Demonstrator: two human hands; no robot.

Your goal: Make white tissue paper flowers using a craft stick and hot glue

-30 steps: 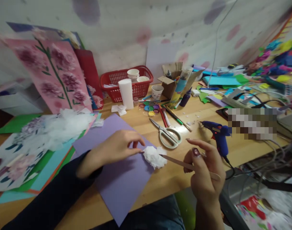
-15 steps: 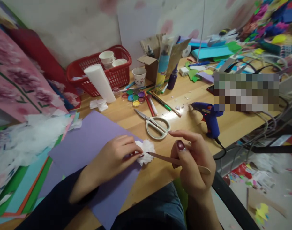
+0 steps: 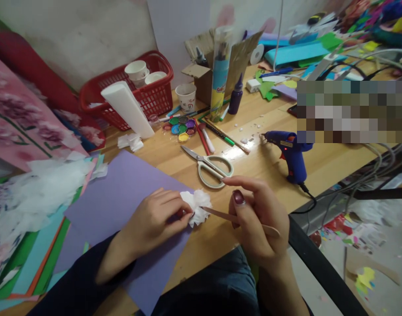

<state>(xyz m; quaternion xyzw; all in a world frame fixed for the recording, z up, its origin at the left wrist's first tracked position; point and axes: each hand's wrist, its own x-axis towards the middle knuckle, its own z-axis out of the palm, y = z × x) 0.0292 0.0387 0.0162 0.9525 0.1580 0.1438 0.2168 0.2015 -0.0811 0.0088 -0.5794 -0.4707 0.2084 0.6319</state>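
A ruffled white tissue-paper flower lies at the right edge of a purple paper sheet. My left hand is closed on its left side, thumb and fingertips pinching the tissue. My right hand grips a flat wooden craft stick between thumb and fingers. The stick's dark tip meets the middle of the flower. Just beyond my right index finger rest the scissors, blades pointing away to the left. A blue hot glue gun stands to the right, its small red light lit.
Behind are a red basket with paper cups, a white paper roll, paint pots, brushes and a purple bottle. Tissue and coloured sheets crowd the left. Cables run along the right edge.
The view has shifted slightly. The flower appears turned a little, with more of its ruffled top showing. Both hands keep their hold, and the stick tip stays at the flower.
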